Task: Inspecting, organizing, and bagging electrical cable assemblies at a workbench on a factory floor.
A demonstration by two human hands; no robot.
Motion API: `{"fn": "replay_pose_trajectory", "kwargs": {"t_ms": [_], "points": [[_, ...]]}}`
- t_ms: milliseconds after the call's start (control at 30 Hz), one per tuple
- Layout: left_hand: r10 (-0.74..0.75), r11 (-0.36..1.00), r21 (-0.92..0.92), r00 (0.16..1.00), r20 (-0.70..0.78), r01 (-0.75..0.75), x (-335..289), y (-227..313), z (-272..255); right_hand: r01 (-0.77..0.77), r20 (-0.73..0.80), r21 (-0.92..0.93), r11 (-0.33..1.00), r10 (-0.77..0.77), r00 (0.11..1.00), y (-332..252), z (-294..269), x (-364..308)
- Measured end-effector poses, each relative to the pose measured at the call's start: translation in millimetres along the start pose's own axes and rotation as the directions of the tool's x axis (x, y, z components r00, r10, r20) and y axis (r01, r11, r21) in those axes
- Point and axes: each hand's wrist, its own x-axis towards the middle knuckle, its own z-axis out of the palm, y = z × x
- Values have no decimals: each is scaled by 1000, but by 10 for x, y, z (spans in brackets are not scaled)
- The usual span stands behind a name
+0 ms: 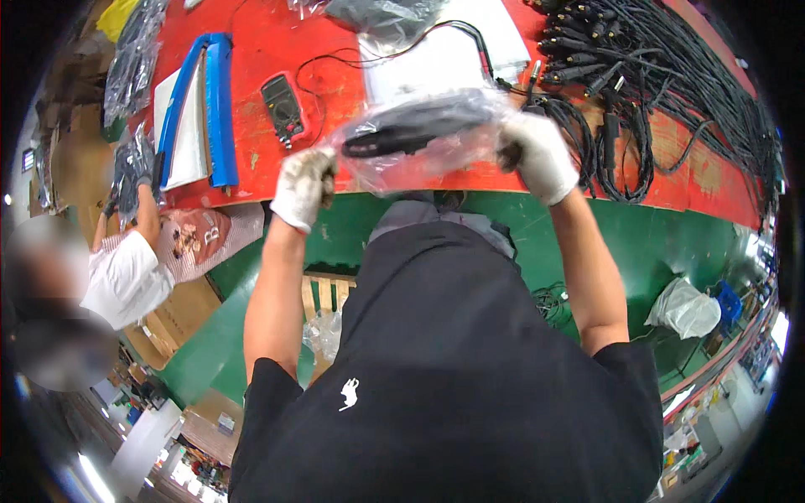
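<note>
A clear plastic bag (394,174) with a coiled black cable (411,134) inside is stretched between my hands, above the front edge of the red table (251,117). My left hand (303,186), in a white glove with soiled fingers, is closed on the bag's left end. On the other end, my gloved right hand (538,158) is closed too, its fingertips partly hidden. The bag looks slightly smeared by motion. Just beyond it lies a white sheet stack (411,71) with black and red test leads (478,46) across it.
Left of the bag lies a multimeter (283,107), then a blue-edged frame (220,109). Many black cables (704,75) with connectors pile up at right, with coiled ones (620,159) nearer. A co-worker (130,277) handles a bagged item at far left. A white sack (683,306) stands on the green floor.
</note>
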Motion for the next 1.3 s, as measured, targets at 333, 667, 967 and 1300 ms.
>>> {"fn": "replay_pose_trajectory", "kwargs": {"t_ms": [333, 667, 967, 1300], "points": [[109, 994, 8, 982, -152, -109, -267, 676, -584, -106, -3, 317, 943, 113, 994, -972, 287, 238], [320, 940, 15, 868, -379, -340, 1024, 1246, -1752, 257, 12, 104, 961, -260, 966, -1957, 1270, 1786], [55, 938, -260, 841, -538, -228, 2929, 728, -2641, 487, 312, -770, 413, -423, 851, -1169, 2379, 3022], [-279, 745, -668, 911, -303, 7, 3753, -254, -2545, 191, 244, -622, 759, -45, 969, 79, 3197, 3044]]}}
